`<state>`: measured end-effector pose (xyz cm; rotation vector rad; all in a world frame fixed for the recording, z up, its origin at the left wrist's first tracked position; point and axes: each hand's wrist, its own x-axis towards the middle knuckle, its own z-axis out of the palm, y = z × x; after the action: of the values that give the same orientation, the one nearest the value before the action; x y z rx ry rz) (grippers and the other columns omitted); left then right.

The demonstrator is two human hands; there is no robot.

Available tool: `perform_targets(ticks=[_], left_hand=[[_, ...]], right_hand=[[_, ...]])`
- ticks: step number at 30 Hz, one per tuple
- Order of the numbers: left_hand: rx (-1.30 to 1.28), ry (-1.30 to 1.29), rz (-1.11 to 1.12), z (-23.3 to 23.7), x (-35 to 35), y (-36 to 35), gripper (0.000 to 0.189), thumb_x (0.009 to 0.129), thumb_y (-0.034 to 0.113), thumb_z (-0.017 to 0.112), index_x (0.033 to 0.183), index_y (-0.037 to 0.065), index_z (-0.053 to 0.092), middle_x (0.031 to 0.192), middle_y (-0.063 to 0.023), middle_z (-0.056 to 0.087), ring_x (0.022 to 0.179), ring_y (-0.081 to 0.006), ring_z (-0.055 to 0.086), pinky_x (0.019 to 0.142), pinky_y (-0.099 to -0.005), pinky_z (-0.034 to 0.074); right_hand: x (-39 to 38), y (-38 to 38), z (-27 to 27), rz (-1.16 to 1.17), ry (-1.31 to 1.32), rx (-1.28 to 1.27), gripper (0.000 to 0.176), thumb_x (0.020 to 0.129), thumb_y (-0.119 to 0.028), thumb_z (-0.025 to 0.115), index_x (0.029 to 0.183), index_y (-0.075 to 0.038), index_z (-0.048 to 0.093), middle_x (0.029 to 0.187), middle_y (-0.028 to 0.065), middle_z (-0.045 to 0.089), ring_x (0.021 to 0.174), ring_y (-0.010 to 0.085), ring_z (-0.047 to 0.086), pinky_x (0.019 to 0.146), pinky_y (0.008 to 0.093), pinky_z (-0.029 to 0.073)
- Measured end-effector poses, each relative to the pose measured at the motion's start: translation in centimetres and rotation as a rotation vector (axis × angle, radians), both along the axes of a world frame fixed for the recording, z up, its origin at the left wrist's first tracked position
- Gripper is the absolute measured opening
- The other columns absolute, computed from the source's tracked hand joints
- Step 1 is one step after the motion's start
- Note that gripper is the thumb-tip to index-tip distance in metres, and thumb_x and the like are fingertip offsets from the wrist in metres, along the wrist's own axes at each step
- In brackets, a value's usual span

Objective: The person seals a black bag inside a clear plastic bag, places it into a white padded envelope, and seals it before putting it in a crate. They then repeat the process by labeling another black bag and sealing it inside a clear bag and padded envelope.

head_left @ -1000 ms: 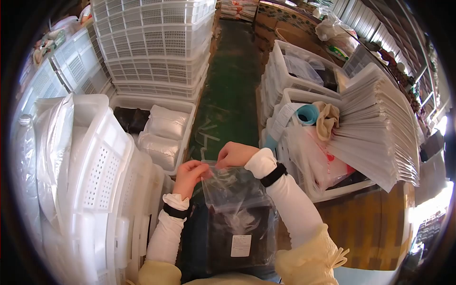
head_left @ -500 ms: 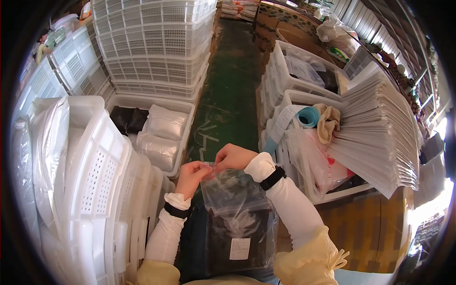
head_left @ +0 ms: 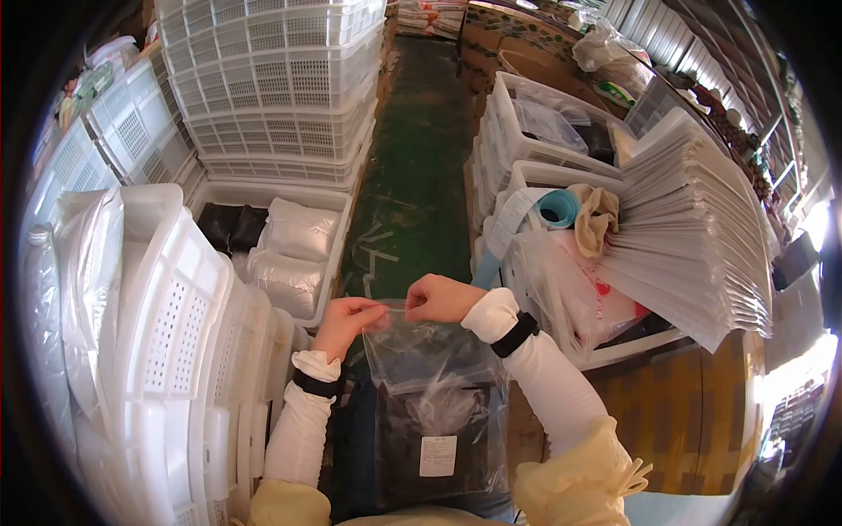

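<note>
A clear plastic bag [head_left: 438, 359] hangs in front of me, its top edge pinched at two places. My left hand [head_left: 347, 323] grips the left corner of that edge between thumb and fingers. Close beside it, my right hand [head_left: 444, 298] is closed on the same edge, farther to the right. Something dark and flat-fronted [head_left: 402, 430] fills the lower part of the bag. On its front shows a white printed label [head_left: 438, 456]. The upper part of the bag is loose and creased.
Stacked white crates [head_left: 189, 324] stand at left, and one crate [head_left: 338, 210] holds silver and black packs. At right, a crate carries a fan of white sleeves [head_left: 684, 237], a blue label roll [head_left: 559, 209] and a cloth glove [head_left: 595, 219]. A green floor aisle [head_left: 412, 167] runs ahead.
My hands have moved slightly apart along the bag's top edge, the right hand a little to the right. The bag's mouth edge is stretched wider between them. The view has shifted slightly.
</note>
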<state>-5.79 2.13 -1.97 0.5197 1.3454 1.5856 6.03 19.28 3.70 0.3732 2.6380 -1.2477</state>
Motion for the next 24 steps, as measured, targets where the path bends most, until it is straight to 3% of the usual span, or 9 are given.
perform_targets(ticks=[5,8,11,14,20,24], left_hand=[[-0.038,0.11,-0.011,0.0,-0.6,-0.4,0.017,0.081,0.008,0.065,0.091,-0.005,0.064,0.087,-0.0102,0.066,0.079,-0.016,0.064,0.072,-0.0274,0.051],[-0.05,0.374,0.005,0.0,-0.5,-0.3,0.017,0.077,0.011,0.07,0.087,-0.003,0.066,0.085,-0.0092,0.067,0.075,-0.0151,0.064,0.066,-0.0268,0.05],[0.019,0.728,-0.082,1.8,0.2,0.6,0.018,0.072,0.008,0.071,0.088,0.002,0.067,0.083,-0.0097,0.065,0.076,-0.0161,0.061,0.068,-0.0288,0.048],[-0.174,1.188,-0.089,3.9,0.5,1.2,0.016,0.069,0.012,0.071,0.084,0.007,0.067,0.076,-0.0078,0.063,0.076,-0.0193,0.057,0.072,-0.0335,0.043],[-0.063,1.414,-0.164,4.5,1.7,2.5,0.007,0.07,0.018,0.068,0.073,0.012,0.066,0.072,-0.0005,0.061,0.083,-0.0196,0.051,0.08,-0.0354,0.03],[-0.112,1.438,-0.234,4.4,1.5,3.2,0.006,0.071,0.017,0.067,0.073,0.012,0.066,0.073,-0.0011,0.062,0.084,-0.0195,0.052,0.08,-0.0348,0.031]], right_hand=[[0.6,-0.3,0.7,-0.051,0.077,-0.013,0.021,0.067,-0.016,0.066,0.075,0.002,0.066,0.068,0.0143,0.064,0.065,0.023,0.062,0.063,0.0315,0.048],[0.6,-0.2,0.5,-0.058,0.068,-0.027,0.02,0.067,-0.016,0.066,0.076,0.002,0.067,0.068,0.0142,0.064,0.065,0.0231,0.062,0.063,0.0314,0.048],[0.3,-0.6,0.5,-0.042,0.082,0.004,0.021,0.067,-0.016,0.066,0.077,0.001,0.067,0.069,0.0143,0.064,0.065,0.0231,0.063,0.063,0.0313,0.049],[0.4,-0.5,1.0,-0.045,0.056,0.026,0.02,0.067,-0.016,0.066,0.077,0.001,0.067,0.069,0.0145,0.064,0.066,0.0232,0.063,0.063,0.0314,0.048],[1.6,-0.3,2.0,-0.08,0.047,0.065,0.015,0.068,-0.012,0.067,0.075,0.001,0.065,0.069,0.0144,0.064,0.066,0.024,0.063,0.062,0.0319,0.048],[2.3,1.0,0.9,-0.068,0.091,0.092,0.015,0.067,-0.011,0.068,0.075,0.001,0.065,0.068,0.0142,0.064,0.065,0.0253,0.063,0.062,0.0323,0.049]])
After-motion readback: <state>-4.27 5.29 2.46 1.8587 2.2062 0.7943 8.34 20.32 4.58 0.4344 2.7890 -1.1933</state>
